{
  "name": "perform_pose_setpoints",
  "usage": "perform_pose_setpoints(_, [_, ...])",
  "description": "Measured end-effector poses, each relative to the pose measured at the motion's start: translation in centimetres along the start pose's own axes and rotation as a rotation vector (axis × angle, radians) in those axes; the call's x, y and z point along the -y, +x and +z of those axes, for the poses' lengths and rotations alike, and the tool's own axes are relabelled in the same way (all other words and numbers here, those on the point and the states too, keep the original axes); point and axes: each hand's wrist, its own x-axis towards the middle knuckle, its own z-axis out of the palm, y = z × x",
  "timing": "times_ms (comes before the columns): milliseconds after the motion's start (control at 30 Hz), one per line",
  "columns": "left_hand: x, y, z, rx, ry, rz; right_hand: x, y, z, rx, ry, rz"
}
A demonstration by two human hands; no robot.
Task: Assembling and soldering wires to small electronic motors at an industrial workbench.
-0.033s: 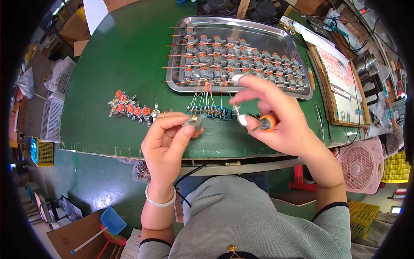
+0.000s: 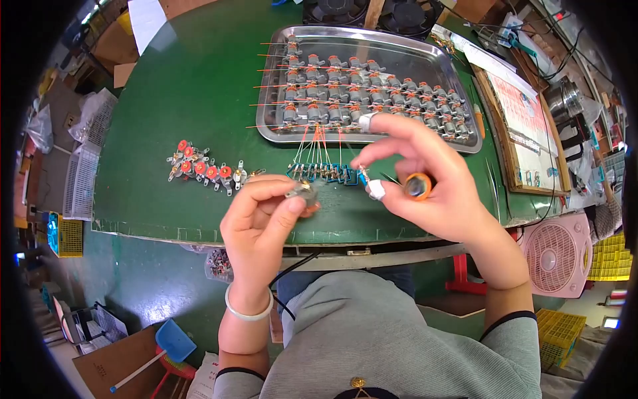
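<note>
My left hand (image 2: 256,216) pinches a small round grey metal part (image 2: 306,193) with a brass-coloured stub on top. My right hand (image 2: 435,176), with white tape on two fingertips, holds a small blue component (image 2: 363,175) with thin leads between thumb and fingers. An orange-handled tool (image 2: 418,186) is tucked in the same hand, seen end-on. Between the hands, a row of similar blue components (image 2: 316,172) lies on the green table, their pale and orange leads running toward the tray. Left of my left hand sits a cluster of red-faced round parts (image 2: 199,167) with metal tabs.
A metal tray (image 2: 415,60) behind my hands carries rows of round grey parts (image 2: 355,80) with orange wires. To the right stand a wooden-framed board (image 2: 508,133) and a pink fan (image 2: 555,256). Black fans (image 2: 405,16) are at the table's back.
My left hand has shifted slightly right with the grey part. In my right hand, the orange-handled tool has turned end-on and the blue component shows more clearly.
</note>
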Motion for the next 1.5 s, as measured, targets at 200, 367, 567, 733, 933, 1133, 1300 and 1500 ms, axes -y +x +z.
perform_pose_setpoints(200, [-1.5, -0.2, 2.1, 0.133, -0.125, -0.070, 0.8, -0.1, -0.2, 0.093, 0.464, 0.329])
perform_pose_setpoints(367, [-2.6, 0.3, 2.8, 0.165, -0.160, -0.250, -0.7, -0.4, 0.4, 0.117, 0.491, 0.225])
perform_pose_setpoints(567, [-2.0, 0.3, 3.3, 0.098, -0.210, -0.270, 0.3, -0.7, 1.1, 0.041, 0.745, 0.291])
perform_pose_setpoints(733, [-1.7, 0.3, 3.6, 0.068, -0.234, -0.256, 0.0, -0.8, 1.0, 0.037, 0.811, 0.340])
perform_pose_setpoints(933, [-1.6, 0.4, 3.6, 0.069, -0.219, -0.272, -0.1, -0.8, 1.1, 0.034, 0.800, 0.329])
perform_pose_setpoints(1133, [-1.7, 0.5, 3.7, 0.068, -0.217, -0.277, 0.0, -0.6, 0.7, 0.041, 0.709, 0.344])
perform_pose_setpoints(1300, [-2.3, 0.7, 3.5, 0.097, -0.215, -0.334, -0.7, -0.8, 1.2, -0.028, 0.707, 0.279])
perform_pose_setpoints(1500, [-1.9, 0.8, 3.8, 0.062, -0.121, -0.205, -1.4, -1.3, 1.7, -0.137, 0.498, 0.151])
